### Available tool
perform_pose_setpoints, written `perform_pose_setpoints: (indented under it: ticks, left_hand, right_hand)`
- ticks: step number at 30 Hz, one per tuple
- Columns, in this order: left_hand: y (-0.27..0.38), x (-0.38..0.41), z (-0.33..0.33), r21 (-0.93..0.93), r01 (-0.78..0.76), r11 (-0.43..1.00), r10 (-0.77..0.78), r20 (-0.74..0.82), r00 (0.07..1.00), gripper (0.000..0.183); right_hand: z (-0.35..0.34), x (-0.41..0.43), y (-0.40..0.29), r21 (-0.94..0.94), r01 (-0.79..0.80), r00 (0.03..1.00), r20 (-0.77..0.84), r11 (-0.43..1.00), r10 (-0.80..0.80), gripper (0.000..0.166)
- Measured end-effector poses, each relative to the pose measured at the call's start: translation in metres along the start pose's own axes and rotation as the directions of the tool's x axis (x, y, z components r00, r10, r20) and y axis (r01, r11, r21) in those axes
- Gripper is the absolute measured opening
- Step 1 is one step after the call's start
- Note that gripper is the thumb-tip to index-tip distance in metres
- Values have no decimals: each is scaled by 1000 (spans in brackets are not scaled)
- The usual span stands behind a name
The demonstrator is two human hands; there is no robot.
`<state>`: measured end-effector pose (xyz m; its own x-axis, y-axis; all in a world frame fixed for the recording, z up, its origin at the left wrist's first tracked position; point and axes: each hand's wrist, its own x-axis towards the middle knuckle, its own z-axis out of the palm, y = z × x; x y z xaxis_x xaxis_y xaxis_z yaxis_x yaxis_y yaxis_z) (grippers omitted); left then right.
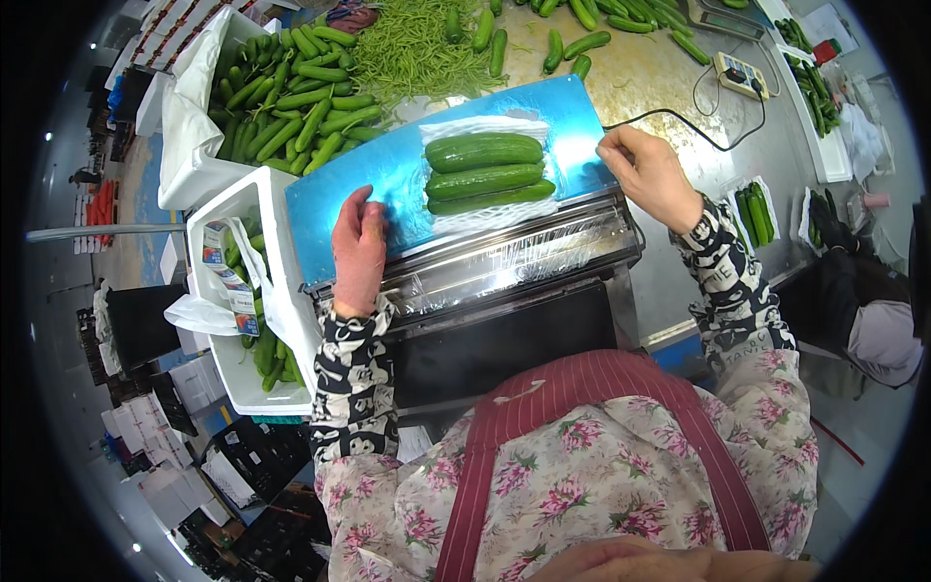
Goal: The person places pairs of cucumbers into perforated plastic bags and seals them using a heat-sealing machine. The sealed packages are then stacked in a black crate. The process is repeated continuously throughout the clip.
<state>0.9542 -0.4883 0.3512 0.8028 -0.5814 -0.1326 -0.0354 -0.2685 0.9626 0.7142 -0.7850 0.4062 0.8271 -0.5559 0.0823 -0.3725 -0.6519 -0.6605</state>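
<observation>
Three cucumbers lie side by side on a white foam net on a blue board. My left hand is over the board's left part, its fingers loosely curled and no object visible in them. At the board's right edge is my right hand, thumb and forefinger close together; whether they pinch thin film cannot be made out. Clear plastic film shows on the metal wrapping machine below the board.
Cucumbers fill a lined white foam box; another foam box stands nearer. Green beans and loose cucumbers cover the far table. A power strip trails a black cable. At right, a co-worker's gloved hand is beside packed cucumbers.
</observation>
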Motion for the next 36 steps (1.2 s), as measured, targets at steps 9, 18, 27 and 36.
perform_pose_setpoints:
  ticks: [9, 18, 27, 36]
  left_hand:
    - [13, -1, 17, 93, 67, 993, -86, 221, 971, 44]
    - [18, -3, 20, 156, 106, 982, -147, 284, 948, 44]
    - [17, -8, 15, 139, 97, 986, -134, 288, 948, 47]
    - [15, -9, -3, 163, 100, 982, -147, 311, 939, 45]
  right_hand:
    - [41, -4, -15, -32, 3, 996, 94, 999, 0, 25]
    - [47, 9, -14, 23, -113, 977, 182, 993, 107, 28]
    - [44, 9, -22, -10, -113, 962, 250, 994, 112, 25]
    - [54, 8, -31, -53, -46, 970, 237, 998, 57, 23]
